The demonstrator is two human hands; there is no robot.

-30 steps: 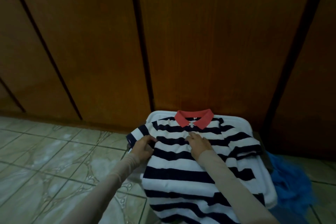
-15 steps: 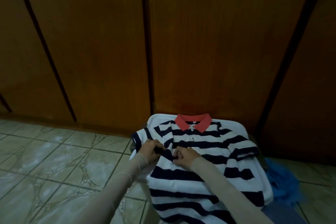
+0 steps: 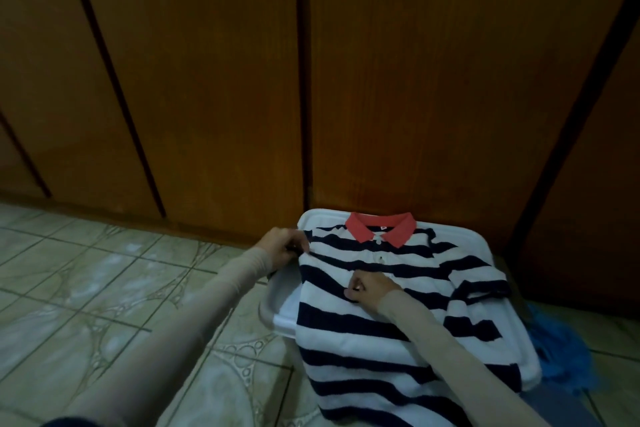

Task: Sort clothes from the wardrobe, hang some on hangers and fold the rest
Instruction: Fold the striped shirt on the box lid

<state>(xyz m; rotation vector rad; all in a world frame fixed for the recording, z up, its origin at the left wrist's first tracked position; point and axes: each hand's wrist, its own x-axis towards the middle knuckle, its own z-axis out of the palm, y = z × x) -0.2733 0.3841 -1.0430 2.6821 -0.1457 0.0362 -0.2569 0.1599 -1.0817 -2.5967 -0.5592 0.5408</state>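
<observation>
A navy and white striped polo shirt (image 3: 349,340) with a red collar lies front up on a white lid (image 3: 284,291) on the floor. Its left sleeve is tucked in, so that side runs as a straight folded edge. My left hand (image 3: 282,246) grips the shirt's left shoulder at the fold. My right hand (image 3: 369,289), fingers curled, pinches the fabric on the chest just below the button placket. The right sleeve (image 3: 481,288) lies spread out to the side.
Brown wooden wardrobe doors (image 3: 214,80) stand shut right behind the lid. A crumpled blue cloth (image 3: 561,357) lies on the floor at the right of the lid. Patterned floor tiles (image 3: 104,305) stretch to the left.
The left sleeve has been folded in over the shirt. My left hand moved up to the shoulder and my right hand shifted toward the chest's middle. The camera came closer.
</observation>
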